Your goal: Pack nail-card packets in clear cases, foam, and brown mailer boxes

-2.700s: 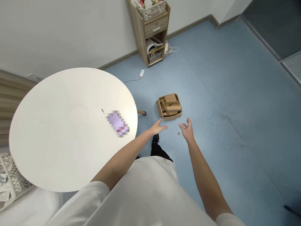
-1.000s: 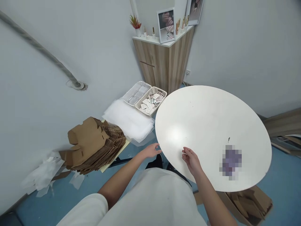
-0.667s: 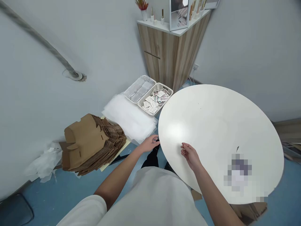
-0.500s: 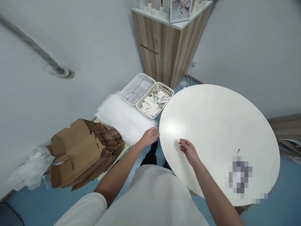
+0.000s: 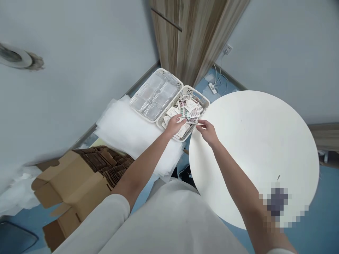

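And here's the left hand (image 5: 174,126), over the near side of a perforated white basket (image 5: 198,93) just above the middle of the frame, thumb and fingers parted! The right hand (image 5: 208,133) hangs at the basket's right edge, fingers loosely curled, nothing visible in its grip; the two hands are well apart. In that basket: small flat packs (image 5: 188,104), some printed, some with rows of oval pieces. They look light, fairly stiff and probably slippery where glossy, so a pinch at a card edge should suit, easy on those ovals! Now, the hard parts: the left fingers cover some packs, the lower layers are buried, the print is too small to read, and I can't tell whether either hand actually touches anything. Lower right, pixelation blots out something on the round table (image 5: 251,141)
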`<state>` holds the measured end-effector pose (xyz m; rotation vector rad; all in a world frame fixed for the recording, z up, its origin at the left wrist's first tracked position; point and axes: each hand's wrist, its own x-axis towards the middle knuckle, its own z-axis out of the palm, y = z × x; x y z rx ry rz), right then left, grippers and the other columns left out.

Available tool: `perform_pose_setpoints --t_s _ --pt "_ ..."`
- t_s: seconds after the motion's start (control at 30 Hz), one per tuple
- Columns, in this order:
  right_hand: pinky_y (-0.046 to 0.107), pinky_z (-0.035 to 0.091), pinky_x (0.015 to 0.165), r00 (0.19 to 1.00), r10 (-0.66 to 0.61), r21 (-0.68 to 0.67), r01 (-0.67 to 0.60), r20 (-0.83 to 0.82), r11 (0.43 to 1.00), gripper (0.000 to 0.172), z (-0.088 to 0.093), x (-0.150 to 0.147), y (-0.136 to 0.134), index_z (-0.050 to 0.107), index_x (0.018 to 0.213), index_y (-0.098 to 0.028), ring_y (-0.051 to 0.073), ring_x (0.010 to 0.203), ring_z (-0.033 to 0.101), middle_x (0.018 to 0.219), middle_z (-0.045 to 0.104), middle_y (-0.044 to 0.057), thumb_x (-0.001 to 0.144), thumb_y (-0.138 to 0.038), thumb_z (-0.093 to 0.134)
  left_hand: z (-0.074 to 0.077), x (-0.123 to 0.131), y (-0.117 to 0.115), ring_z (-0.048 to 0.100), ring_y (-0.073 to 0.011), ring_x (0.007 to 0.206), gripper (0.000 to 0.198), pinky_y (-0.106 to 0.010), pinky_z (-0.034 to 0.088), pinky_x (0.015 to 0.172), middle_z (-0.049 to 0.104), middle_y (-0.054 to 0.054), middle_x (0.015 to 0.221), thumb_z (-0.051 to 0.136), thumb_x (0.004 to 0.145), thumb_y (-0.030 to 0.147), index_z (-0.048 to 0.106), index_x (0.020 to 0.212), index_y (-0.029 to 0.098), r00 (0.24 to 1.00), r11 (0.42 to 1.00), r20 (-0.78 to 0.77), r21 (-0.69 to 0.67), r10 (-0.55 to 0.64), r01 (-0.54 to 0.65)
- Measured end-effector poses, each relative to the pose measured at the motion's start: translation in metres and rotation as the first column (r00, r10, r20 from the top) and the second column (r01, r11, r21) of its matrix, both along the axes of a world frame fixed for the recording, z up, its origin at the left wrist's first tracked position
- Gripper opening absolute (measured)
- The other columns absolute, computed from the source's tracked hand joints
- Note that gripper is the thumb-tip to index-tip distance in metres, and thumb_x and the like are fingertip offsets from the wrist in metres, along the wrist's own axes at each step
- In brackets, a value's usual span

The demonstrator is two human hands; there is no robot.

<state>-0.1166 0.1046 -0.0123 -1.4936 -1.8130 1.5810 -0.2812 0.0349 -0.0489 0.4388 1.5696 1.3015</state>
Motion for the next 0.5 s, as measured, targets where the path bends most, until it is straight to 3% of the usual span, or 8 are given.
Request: perform_pose_setpoints --t_s 0.07,0.2,0.37,0.5 --pt "0.038 0.043 0.082 0.999 0.012 0.019 -0.011 -0.05 1.0 0.042 -0.008 -0.022 0.014 0.057 0.102 -0.019 0.02 0.093 0.054 0.102 0.06 0.007 0.066 -0.039 0.062 -0.006 -0.011 0.013 0.045 -0.0249 0.114 0.049 -0.037 0.036 0.092 0.051 -0.011 0.122 0.068 0.066 0.036 0.054 0.11 0.019 0.998 1.0 0.062 -0.014 0.022 -0.021" --pt "0.039 0.04 0.09 0.989 0.023 0.021 -0.02 -0.144 1.0 0.047 -0.03 -0.054 0.033 0.056 0.106 -0.02 0.022 0.107 0.048 0.12 0.05 0.008 0.066 -0.041 0.062 -0.014 -0.025 0.032 0.04 -0.024 0.119 0.054 -0.036 0.033 0.094 0.045 -0.009 0.128 0.065 0.068 0.036 0.048 0.117 0.021 0.997 0.999 0.071 -0.022 0.038 -0.037" --pt "0.041 0.037 0.094 0.991 0.033 0.024 -0.03 -0.129 0.999 0.054 -0.044 -0.075 0.045 0.054 0.111 -0.021 0.025 0.114 0.044 0.136 0.032 0.008 0.064 -0.045 0.064 -0.024 -0.027 0.043 0.038 -0.0231 0.121 0.054 -0.035 0.032 0.095 0.042 -0.008 0.131 0.059 0.072 0.031 0.043 0.122 0.018 0.996 1.0 0.085 0.004 0.016 -0.017" --pt "0.041 0.037 0.093 0.994 0.046 -0.036 -0.05 -0.099 0.998 0.06 -0.048 -0.083 0.047 0.052 0.115 -0.018 0.028 0.115 0.043 0.139 0.026 0.01 0.063 -0.044 0.066 -0.033 -0.027 0.047 0.04 -0.0208 0.119 0.049 -0.035 0.031 0.097 0.042 -0.006 0.131 0.055 0.073 0.023 0.044 0.12 0.019 0.996 1.0 0.083 -0.003 0.03 -0.03"
